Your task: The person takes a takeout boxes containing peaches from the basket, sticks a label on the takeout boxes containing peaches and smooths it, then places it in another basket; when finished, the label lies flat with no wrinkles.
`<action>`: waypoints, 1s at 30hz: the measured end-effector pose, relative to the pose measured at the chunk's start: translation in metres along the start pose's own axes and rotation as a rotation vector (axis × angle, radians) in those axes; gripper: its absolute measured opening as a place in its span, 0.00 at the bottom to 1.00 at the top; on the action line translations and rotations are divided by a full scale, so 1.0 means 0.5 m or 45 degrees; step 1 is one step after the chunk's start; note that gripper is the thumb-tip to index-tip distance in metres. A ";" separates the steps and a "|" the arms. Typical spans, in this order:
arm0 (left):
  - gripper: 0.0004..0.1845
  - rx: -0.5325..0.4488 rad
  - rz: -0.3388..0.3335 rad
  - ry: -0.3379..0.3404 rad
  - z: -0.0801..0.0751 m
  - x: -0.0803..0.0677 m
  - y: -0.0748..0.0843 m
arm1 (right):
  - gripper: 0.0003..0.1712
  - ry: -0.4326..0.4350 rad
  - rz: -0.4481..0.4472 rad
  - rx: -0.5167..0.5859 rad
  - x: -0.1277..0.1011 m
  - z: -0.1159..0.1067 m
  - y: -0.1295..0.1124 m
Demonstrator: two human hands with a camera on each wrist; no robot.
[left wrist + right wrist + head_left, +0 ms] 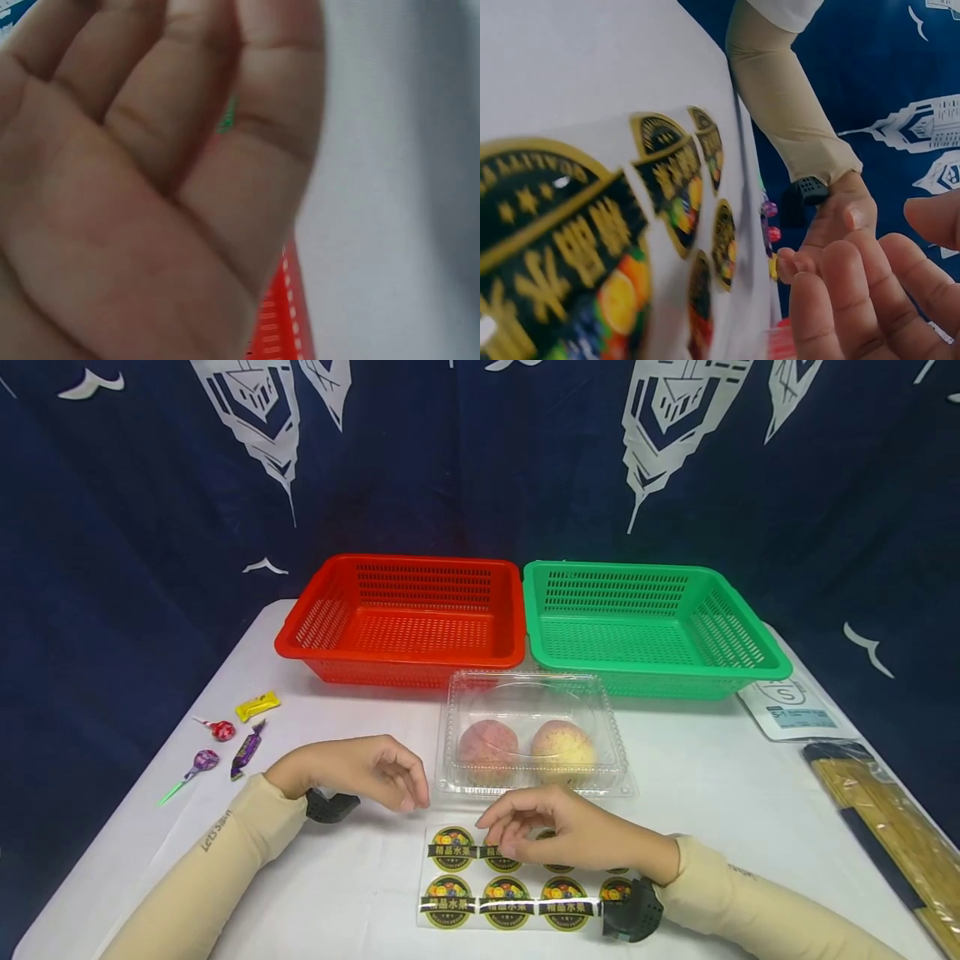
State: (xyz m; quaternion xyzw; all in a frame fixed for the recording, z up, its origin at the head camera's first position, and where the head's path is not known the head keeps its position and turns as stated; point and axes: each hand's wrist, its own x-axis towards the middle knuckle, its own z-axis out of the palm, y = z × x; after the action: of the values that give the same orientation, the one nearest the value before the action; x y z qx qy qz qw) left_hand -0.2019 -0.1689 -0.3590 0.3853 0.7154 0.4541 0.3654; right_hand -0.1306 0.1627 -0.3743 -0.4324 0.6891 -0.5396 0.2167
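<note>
A sheet of round fruit stickers (507,893) lies flat at the table's near edge. My right hand (498,835) hovers over its top row with curled fingers, the fingertips at a sticker. In the right wrist view the right hand (870,277) shows thumb and fingers apart with nothing between them, above the sticker sheet (592,225). My left hand (411,793) rests just left of the sheet, loosely curled and holding nothing; its palm (150,187) fills the left wrist view. Behind both hands stands a closed clear clamshell box (525,689) with two peaches (488,745) inside.
A red basket (397,656) and a green basket (652,670) stand side by side at the back. Several wrapped candies and lollipops (247,747) lie at the left. A white packet (795,706) and a long bagged bundle (892,827) lie at the right edge.
</note>
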 end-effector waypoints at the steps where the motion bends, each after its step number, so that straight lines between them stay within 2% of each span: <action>1: 0.13 -0.018 -0.019 -0.018 0.003 0.000 -0.002 | 0.16 -0.008 0.011 0.001 0.002 0.004 0.003; 9: 0.20 -0.053 -0.162 -0.086 0.018 0.008 -0.016 | 0.17 -0.053 0.099 0.032 0.013 0.028 0.027; 13: 0.26 -0.023 -0.223 -0.071 0.022 0.014 -0.020 | 0.17 -0.052 0.118 0.014 0.015 0.030 0.038; 16: 0.29 -0.014 -0.238 -0.055 0.025 0.018 -0.021 | 0.17 -0.046 0.108 0.014 0.015 0.031 0.047; 24: 0.25 -0.073 -0.266 -0.071 0.039 0.026 -0.017 | 0.16 -0.037 0.085 -0.020 0.016 0.035 0.065; 30: 0.23 -0.105 -0.304 -0.100 0.052 0.035 -0.016 | 0.23 -0.011 0.063 -0.094 0.015 0.040 0.071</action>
State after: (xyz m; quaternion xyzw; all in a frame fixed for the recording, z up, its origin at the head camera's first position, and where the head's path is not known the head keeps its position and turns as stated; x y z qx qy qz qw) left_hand -0.1886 -0.1460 -0.3778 0.2997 0.7220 0.4209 0.4601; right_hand -0.1325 0.1469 -0.4124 -0.4252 0.7182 -0.5064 0.2167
